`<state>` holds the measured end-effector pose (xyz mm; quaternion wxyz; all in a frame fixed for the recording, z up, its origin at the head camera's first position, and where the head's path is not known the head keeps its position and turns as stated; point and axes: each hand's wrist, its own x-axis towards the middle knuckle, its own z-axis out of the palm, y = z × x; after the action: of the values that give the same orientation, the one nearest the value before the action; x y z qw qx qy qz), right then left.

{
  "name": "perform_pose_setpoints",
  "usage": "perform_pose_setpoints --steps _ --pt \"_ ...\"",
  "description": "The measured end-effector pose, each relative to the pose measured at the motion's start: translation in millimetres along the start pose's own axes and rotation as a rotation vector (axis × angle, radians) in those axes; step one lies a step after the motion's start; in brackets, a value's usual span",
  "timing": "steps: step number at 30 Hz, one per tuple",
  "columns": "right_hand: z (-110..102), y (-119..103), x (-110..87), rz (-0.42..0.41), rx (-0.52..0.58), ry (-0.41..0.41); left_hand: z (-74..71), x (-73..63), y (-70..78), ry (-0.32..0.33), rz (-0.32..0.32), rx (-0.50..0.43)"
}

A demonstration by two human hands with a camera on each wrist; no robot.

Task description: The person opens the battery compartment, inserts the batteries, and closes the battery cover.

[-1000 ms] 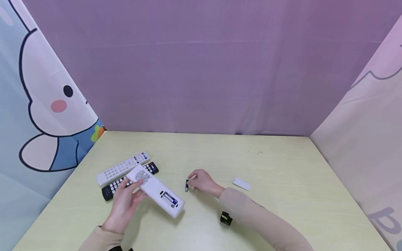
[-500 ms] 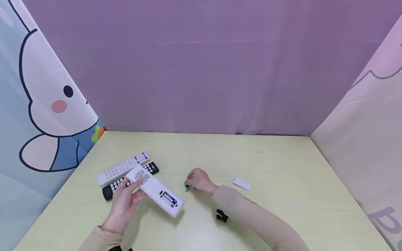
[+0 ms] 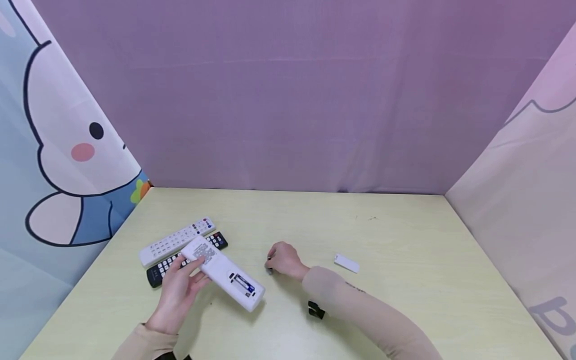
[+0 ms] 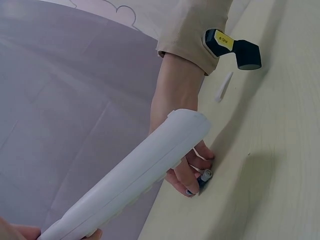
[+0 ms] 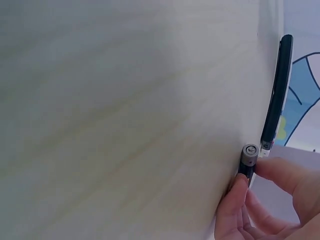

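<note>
My left hand (image 3: 174,297) grips a white remote control (image 3: 227,275) by one end, its back turned up and tilted above the table. The battery compartment (image 3: 243,284) is uncovered, with one blue battery lying in it. Farther right, the thumb and fingers of my right hand (image 3: 285,260) pinch a small dark battery (image 5: 249,159) close to the tabletop. Only its silver end shows in the head view, the rest being hidden by the fingers. From the left wrist, the remote partly covers the right hand, and the battery (image 4: 204,177) shows at the fingertips.
A second white remote (image 3: 173,243) and a black remote (image 3: 157,274) lie face up at the left, partly behind the held one. The white battery cover (image 3: 346,263) lies right of my right hand. Curtains (image 3: 288,100) rise beyond the table (image 3: 405,280).
My right hand has closed its fingers around the battery, which is now mostly covered, and the right forearm has shifted slightly left. The left hand and its remote stay put.
</note>
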<state>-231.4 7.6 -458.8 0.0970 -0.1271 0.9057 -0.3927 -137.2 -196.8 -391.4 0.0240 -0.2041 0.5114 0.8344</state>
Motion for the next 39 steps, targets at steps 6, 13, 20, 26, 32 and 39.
perform_pose_setpoints --steps 6,13,20,26,32,39 --pt "-2 -1 -2.6 -0.029 -0.002 -0.001 2.1 -1.0 0.2 -0.009 -0.001 -0.006" --pt "-3 1 -3.6 -0.021 0.037 0.005 2.8 -1.5 0.3 -0.015 -0.006 -0.011" --pt "-3 3 -5.7 0.002 0.18 -0.052 3.0 -0.7 -0.3 -0.023 -0.003 -0.009" --pt "-5 4 -8.2 -0.013 0.25 -0.093 3.7 -0.6 -0.3 -0.034 0.003 -0.006" --pt "-8 7 -9.3 -0.005 0.343 -0.107 3.8 0.2 -1.0 -0.027 -0.009 -0.016" --pt "-13 8 -11.7 0.002 0.464 -0.116 2.5 1.6 -2.4 -0.032 0.003 -0.02"
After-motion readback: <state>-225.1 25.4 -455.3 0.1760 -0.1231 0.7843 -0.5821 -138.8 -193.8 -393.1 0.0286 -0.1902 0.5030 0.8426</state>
